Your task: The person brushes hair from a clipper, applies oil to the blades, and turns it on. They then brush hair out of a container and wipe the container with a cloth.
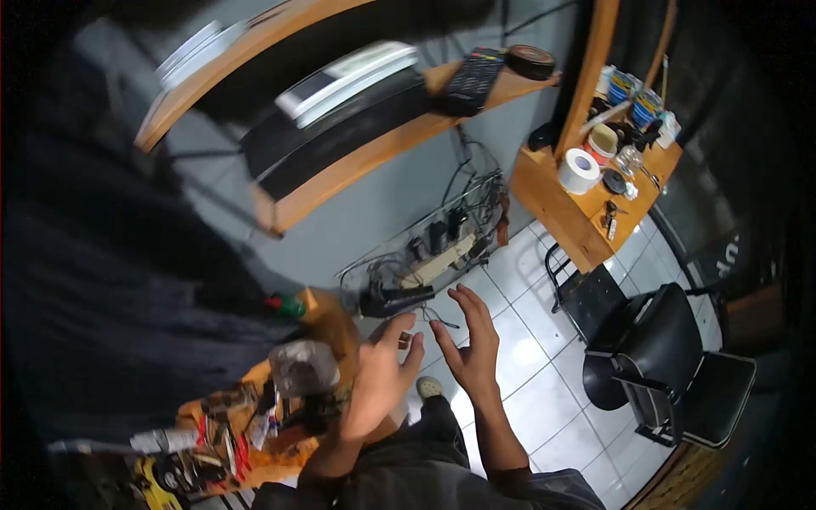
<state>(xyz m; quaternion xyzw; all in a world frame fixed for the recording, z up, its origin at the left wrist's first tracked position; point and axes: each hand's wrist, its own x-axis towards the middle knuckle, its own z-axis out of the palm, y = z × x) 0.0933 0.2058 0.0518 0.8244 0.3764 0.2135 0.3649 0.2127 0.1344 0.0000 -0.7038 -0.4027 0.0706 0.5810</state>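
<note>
Both hands are raised in front of the body at the lower middle of the head view, palms roughly facing and apart from each other. My left hand (pixel 382 378) has its fingers bent and spread, with nothing visible in it. To its right, my right hand (pixel 470 344) holds nothing, its thumb and fingers apart. Just beyond the hands a black hair dryer (pixel 395 301) hangs near the wall, below a power strip (pixel 440 262) with black plugs and tangled cables. A clear plastic container (pixel 303 369) stands left of my left hand.
A cluttered workbench (pixel 276 470) with tools lies at lower left. Wooden shelves (pixel 357 161) run along the wall above. At right are a wooden counter (pixel 557 204) with a paper roll (pixel 579 171) and black chairs (pixel 671 331) on the tiled floor (pixel 518 348).
</note>
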